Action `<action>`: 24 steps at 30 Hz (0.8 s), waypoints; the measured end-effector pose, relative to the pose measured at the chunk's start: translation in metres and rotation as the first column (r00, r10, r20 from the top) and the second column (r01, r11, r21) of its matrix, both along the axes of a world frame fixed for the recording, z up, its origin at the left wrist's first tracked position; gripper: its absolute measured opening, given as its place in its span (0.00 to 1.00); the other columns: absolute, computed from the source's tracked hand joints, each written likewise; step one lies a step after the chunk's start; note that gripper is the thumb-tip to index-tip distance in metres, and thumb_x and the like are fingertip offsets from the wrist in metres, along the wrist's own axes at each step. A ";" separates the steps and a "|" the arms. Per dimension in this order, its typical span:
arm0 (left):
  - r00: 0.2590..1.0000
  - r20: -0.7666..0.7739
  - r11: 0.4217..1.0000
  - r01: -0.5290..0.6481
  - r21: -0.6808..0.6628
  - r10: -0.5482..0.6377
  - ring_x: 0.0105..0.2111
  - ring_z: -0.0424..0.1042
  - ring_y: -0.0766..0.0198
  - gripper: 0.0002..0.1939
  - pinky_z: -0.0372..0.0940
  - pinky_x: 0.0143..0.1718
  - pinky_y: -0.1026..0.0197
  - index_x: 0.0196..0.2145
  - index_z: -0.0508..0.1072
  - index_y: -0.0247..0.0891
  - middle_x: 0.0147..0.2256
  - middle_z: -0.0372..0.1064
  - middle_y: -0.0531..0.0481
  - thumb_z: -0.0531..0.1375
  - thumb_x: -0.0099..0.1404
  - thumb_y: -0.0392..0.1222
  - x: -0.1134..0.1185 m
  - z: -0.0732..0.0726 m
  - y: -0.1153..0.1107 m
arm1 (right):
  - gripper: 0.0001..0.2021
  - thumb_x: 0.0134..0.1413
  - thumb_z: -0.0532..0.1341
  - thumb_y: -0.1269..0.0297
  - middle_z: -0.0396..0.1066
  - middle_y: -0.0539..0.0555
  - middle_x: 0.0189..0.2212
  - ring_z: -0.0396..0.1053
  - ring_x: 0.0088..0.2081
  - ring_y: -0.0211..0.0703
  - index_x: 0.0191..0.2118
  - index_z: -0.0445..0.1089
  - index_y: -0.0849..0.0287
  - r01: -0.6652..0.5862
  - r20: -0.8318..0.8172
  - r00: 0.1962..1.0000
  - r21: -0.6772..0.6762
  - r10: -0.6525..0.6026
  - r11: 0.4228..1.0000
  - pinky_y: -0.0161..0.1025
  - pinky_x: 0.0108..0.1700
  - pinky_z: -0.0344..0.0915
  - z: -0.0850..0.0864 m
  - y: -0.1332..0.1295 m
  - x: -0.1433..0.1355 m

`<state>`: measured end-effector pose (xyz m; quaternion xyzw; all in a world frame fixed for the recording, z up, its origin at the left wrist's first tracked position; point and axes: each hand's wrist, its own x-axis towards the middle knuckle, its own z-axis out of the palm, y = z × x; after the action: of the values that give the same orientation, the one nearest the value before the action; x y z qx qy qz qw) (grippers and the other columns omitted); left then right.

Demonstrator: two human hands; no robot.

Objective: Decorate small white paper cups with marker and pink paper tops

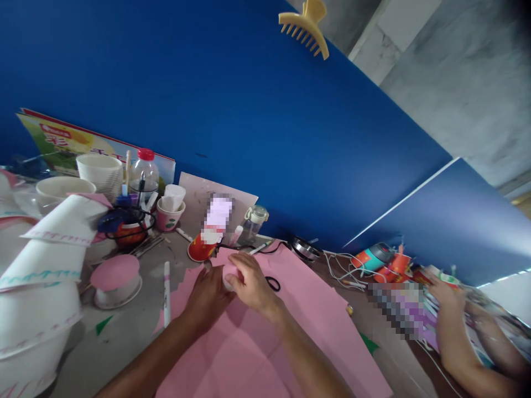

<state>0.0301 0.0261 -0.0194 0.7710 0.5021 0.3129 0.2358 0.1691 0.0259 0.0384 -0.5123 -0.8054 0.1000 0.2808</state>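
Note:
Pink paper sheets (307, 326) lie spread in front of me. Above them my left hand (210, 296) and my right hand (249, 282) meet around a small pale pink object (229, 276), mostly covered by the fingers. The right thumb and fingers close on its top and side, while the left fingers press against its lower left. Just right of the right hand, black scissors handles (272, 284) show on the pink paper. A white marker (166, 296) lies to the left of my left hand.
White paper cups (45, 298) with coloured edges stand at the left, beside a pink-topped round piece (115, 273). A red cup (201, 249), a phone (219, 213) and a glass jar (253, 224) stand behind. At the right are another person's arms (456, 337).

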 end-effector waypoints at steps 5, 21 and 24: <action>1.000 0.003 1.000 -0.019 -0.019 0.019 0.50 0.71 0.48 0.20 0.60 0.54 0.47 0.50 0.67 0.33 0.45 0.74 0.38 0.57 0.59 0.35 0.000 0.002 0.000 | 0.19 0.56 0.62 0.70 0.73 0.62 0.52 0.68 0.56 0.53 0.54 0.71 0.60 -0.012 -0.041 0.999 -0.027 0.011 1.000 0.53 0.59 0.63 -0.002 -0.003 -0.002; 1.000 -0.031 1.000 0.005 -0.007 -0.006 0.52 0.70 0.48 0.22 0.59 0.55 0.48 0.52 0.66 0.33 0.48 0.73 0.36 0.56 0.59 0.35 -0.002 0.004 0.000 | 0.27 0.57 0.63 0.64 0.67 0.65 0.58 0.63 0.61 0.57 0.62 0.63 0.60 0.003 -0.043 0.999 -0.010 -0.003 1.000 0.56 0.63 0.59 -0.007 -0.004 0.003; 1.000 -0.009 0.999 0.026 -0.041 -0.026 0.51 0.71 0.49 0.19 0.58 0.55 0.49 0.49 0.68 0.35 0.47 0.74 0.38 0.57 0.59 0.35 -0.002 0.009 -0.001 | 0.31 0.60 0.60 0.60 0.60 0.68 0.63 0.58 0.64 0.59 0.66 0.56 0.63 0.058 -0.092 0.994 0.031 -0.055 0.998 0.56 0.63 0.59 -0.008 -0.007 0.010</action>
<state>0.0277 0.0251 -0.0099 0.7738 0.4996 0.2957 0.2533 0.1794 0.0192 0.0306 -0.5251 -0.7784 0.1016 0.3285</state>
